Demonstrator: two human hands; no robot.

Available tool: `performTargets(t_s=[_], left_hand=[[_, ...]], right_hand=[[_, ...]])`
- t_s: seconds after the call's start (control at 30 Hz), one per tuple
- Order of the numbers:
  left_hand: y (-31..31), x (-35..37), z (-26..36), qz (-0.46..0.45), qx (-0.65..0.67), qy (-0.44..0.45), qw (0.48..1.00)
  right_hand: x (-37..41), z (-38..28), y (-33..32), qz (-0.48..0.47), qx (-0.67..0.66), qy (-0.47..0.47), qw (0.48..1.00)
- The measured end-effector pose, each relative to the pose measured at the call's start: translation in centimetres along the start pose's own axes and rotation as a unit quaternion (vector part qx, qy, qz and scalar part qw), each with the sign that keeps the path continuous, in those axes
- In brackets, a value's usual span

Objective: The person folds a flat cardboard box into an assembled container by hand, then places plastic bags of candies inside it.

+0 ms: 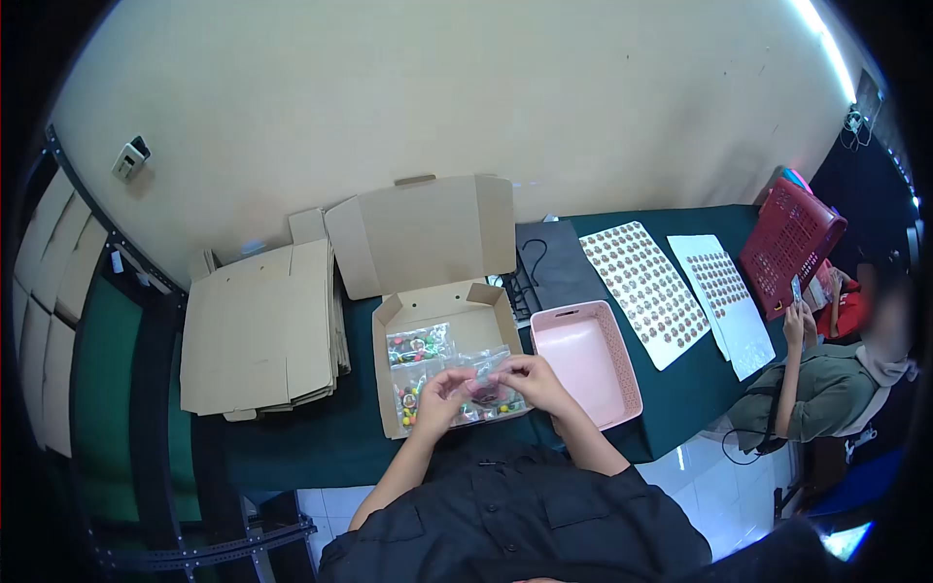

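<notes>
Left hand (439, 396) and right hand (533, 381) are pinching small clear bag (483, 391) | hands are hovering over open cardboard box (442, 303) containing filled bags (418, 346) | pink basket (581, 358) is sitting just right of box.

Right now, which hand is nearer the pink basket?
Right. The right hand sits just left of the pink basket; the left hand is farther left over the open cardboard box, with the small clear bag both pinch between them.
</notes>
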State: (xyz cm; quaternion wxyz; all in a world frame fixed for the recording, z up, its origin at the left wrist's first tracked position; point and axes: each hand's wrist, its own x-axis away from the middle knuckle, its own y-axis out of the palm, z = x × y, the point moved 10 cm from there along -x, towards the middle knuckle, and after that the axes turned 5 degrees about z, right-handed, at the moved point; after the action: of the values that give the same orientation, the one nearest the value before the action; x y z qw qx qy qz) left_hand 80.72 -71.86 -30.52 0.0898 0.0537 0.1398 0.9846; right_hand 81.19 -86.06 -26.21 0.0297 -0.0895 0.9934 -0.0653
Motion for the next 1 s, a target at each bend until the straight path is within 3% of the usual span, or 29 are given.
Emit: performTargets(t_s=[0.03,0.1,0.27,0.37,0.43,0.5,0.57,0.63,0.73,0.83,0.93,0.97,1.0], left_hand=[[-0.6,0.0,0.2,0.003,0.002,-0.002,1.000],[-0.7,-0.1,1.2,-0.014,-0.161,0.016,0.987],[0.0,0.3,1.3,-0.053,-0.106,-0.011,0.993],[0.4,-0.1,-0.2,-0.092,-0.016,0.003,0.996],[0.0,-0.1,-1.3,-0.093,-0.055,-0.025,0.994],[-1.2,-0.3,-3.4,-0.093,-0.094,-0.051,0.990],[-3.5,-1.0,-6.0,-0.063,-0.130,-0.050,0.988],[-4.2,-1.1,-5.2,-0.018,-0.057,-0.085,0.995],[-7.3,-1.9,-2.6,0.097,-0.003,-0.055,0.994],[-6.4,-3.1,0.8,0.083,0.032,0.010,0.996],[-5.0,-4.6,3.6,0.081,0.016,0.059,0.995],[-4.6,-5.1,4.7,0.078,-0.011,0.087,0.993],[-4.3,-5.7,5.2,0.078,-0.012,0.092,0.993]], right_hand=[[0.4,-0.2,0.2,-0.003,0.001,0.003,1.000],[0.9,0.5,0.5,-0.011,0.013,0.050,0.999],[1.3,2.2,0.1,-0.059,0.026,0.055,0.996],[0.8,2.8,-1.8,0.016,0.042,0.062,0.997],[0.3,2.2,-2.5,0.035,0.039,0.063,0.997],[0.0,2.7,-4.5,0.146,-0.115,0.076,0.980],[-0.1,5.1,-5.1,0.153,-0.142,0.081,0.975],[-0.2,5.7,-5.0,0.144,-0.156,0.092,0.973],[-0.3,8.4,-4.2,0.132,-0.154,0.131,0.970],[-0.8,10.3,-3.1,0.134,-0.163,0.170,0.962],[-2.5,11.8,-2.6,0.172,-0.288,0.150,0.930],[-3.2,12.5,-2.6,0.174,-0.291,0.151,0.928],[-4.0,12.0,-3.6,0.204,-0.199,0.110,0.952]])
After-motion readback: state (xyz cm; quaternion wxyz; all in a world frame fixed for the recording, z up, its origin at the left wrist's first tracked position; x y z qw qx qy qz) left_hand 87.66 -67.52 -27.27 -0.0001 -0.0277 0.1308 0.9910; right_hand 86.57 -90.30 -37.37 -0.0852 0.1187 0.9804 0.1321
